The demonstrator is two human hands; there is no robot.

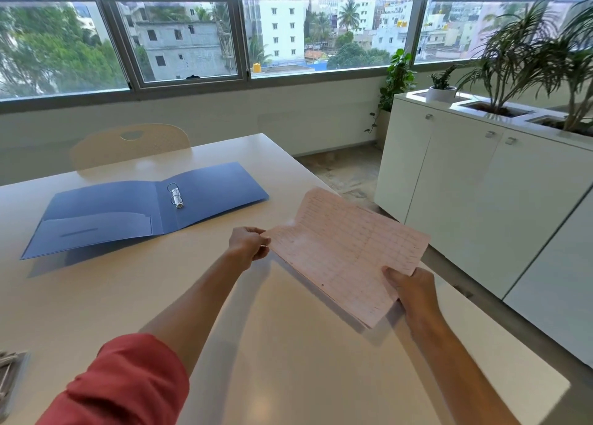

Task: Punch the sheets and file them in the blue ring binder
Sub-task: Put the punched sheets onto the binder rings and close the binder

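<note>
left hand (pixel 248 243): you pinch the near-left corner of the pink sheets (pixel 349 251) | right hand (pixel 412 288): fingers curl round their near-right edge | sheets: held off the table (pixel 112 296), long axis running near-right to far-left | blue ring binder (pixel 141 212): lies open, far-left of your left hand, nearer that hand; rings (pixel 176 196) look closed

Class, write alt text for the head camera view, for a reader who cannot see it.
Both hands hold a stack of pink sheets above a white table: the left hand pinches one corner, the right hand grips another. A blue ring binder lies open to the left, its rings empty.
</note>
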